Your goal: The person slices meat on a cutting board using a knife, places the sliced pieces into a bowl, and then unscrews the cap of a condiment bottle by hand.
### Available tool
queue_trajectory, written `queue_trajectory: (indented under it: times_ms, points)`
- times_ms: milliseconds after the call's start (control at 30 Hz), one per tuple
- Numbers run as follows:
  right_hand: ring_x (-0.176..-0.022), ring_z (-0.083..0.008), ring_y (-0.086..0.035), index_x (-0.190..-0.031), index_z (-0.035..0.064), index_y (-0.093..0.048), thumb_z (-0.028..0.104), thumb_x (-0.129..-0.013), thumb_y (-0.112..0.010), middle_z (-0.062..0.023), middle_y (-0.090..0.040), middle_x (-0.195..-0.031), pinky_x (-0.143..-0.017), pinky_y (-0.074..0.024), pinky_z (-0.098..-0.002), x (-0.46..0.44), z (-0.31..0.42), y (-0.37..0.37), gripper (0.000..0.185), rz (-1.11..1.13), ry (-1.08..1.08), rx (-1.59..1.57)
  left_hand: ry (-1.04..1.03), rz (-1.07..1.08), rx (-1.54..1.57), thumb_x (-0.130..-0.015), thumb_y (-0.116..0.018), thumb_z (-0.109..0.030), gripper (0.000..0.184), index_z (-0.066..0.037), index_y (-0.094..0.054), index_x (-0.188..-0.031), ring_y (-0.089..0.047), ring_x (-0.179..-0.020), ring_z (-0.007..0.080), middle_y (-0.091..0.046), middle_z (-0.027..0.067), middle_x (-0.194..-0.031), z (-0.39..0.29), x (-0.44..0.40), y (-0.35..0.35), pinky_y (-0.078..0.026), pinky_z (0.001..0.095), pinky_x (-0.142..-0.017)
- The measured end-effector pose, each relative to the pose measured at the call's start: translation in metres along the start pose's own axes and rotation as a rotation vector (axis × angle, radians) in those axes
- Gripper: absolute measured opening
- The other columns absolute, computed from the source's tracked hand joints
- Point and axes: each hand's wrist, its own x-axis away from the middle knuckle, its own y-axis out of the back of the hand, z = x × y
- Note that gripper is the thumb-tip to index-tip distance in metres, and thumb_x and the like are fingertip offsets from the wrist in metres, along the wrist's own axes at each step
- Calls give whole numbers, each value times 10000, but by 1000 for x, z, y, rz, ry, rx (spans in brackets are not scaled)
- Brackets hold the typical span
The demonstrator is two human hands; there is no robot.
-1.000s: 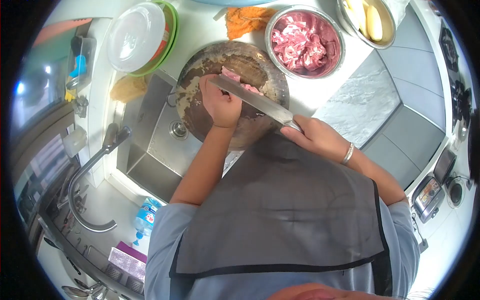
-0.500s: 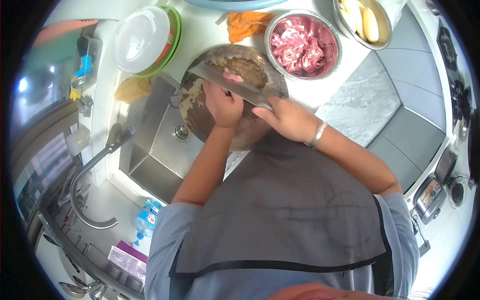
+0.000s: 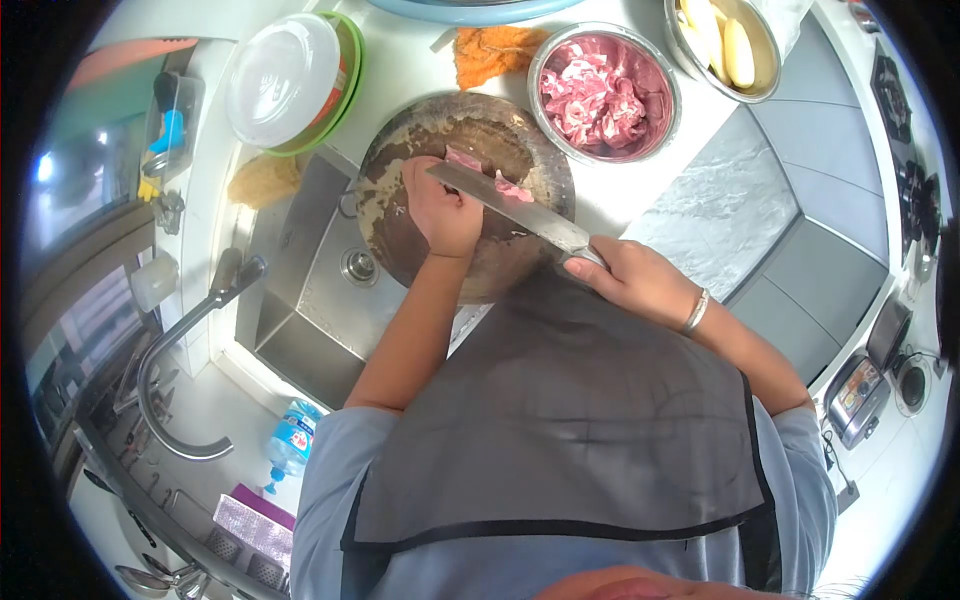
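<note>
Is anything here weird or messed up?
Yes, the round board looks odd: its top is blotchy, perhaps worn, and its left side sticks out over the sink. I can't see any big spill.

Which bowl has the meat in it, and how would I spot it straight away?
Find the big round chopping board under the person's hands. Just beyond its far right edge stands a round metal bowl heaped with pink sliced meat. Its metal neighbour, farther right, holds long pale-yellow pieces instead.

Grey marbled flooring [image 3: 715, 195] meets grey cabinet fronts [image 3: 805, 290]; windows [image 3: 85, 300] glow opposite.
</note>
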Motion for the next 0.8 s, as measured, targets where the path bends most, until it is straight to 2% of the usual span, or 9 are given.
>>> queue_trajectory:
  times_ms: [200, 300, 400, 533, 600, 700, 800]
  points:
    - [-813, -445, -660, -894, -47, -615, 545, -994, -473, -283, -650, -800, -740, -512, -491, -29, 9, -11, 617, -68, 58, 19, 17, 93, 41, -790, -697, -120, 191, -85, -613, -957, -571, -962, 347, -620, 118, -986, -4, -4, 4, -494, 434, -814]
    - [-849, -452, -659, -918, -48, -624, 555, -990, -469, -292, -655, -822, -770, -513, -494, -63, 14, -16, 628, -98, 130, 32, 18, 26, 0, -804, -695, -141, 197, -84, -619, -977, -578, -973, 357, -633, 117, -1046, 1, -2, -2, -503, 435, -813]
    - [-870, -455, -655, -918, -44, -629, 563, -990, -463, -297, -654, -832, -789, -506, -503, -77, 15, -20, 633, -111, 153, 22, 3, -9, -13, -806, -699, -149, 210, -80, -617, -987, -580, -946, 361, -613, 127, -1005, -4, -4, 0, -498, 440, -784]
    - [-852, -448, -648, -897, -44, -624, 565, -994, -459, -290, -648, -817, -779, -500, -488, -52, -1, -16, 639, -73, 103, 46, 149, 40, 25, -822, -676, -117, 170, -54, -577, -945, -563, -868, 347, -560, 145, -940, -9, -3, 3, -480, 429, -726]
    - [-813, -442, -641, -874, -48, -611, 562, -996, -462, -276, -640, -787, -755, -496, -476, -26, -19, -9, 639, -35, 66, -72, 196, 69, 44, -833, -662, -99, 150, -42, -550, -915, -549, -827, 336, -533, 148, -914, -4, 1, 3, -468, 419, -706]
    - [-766, -432, -634, -851, -52, -593, 556, -998, -467, -262, -631, -760, -729, -490, -463, -1, -23, -2, 638, -2, -28, -114, 105, -22, 106, -839, -651, -74, 148, -34, -514, -879, -534, -798, 327, -529, 146, -909, 2, 2, -1, -463, 405, -707]
    - [-742, -427, -630, -839, -49, -585, 552, -999, -469, -256, -627, -753, -716, -486, -463, 8, -14, 3, 633, 18, -42, -72, 128, -38, 123, -837, -657, -62, 149, -32, -517, -878, -536, -805, 319, -535, 140, -898, -1, 3, 0, -463, 397, -724]
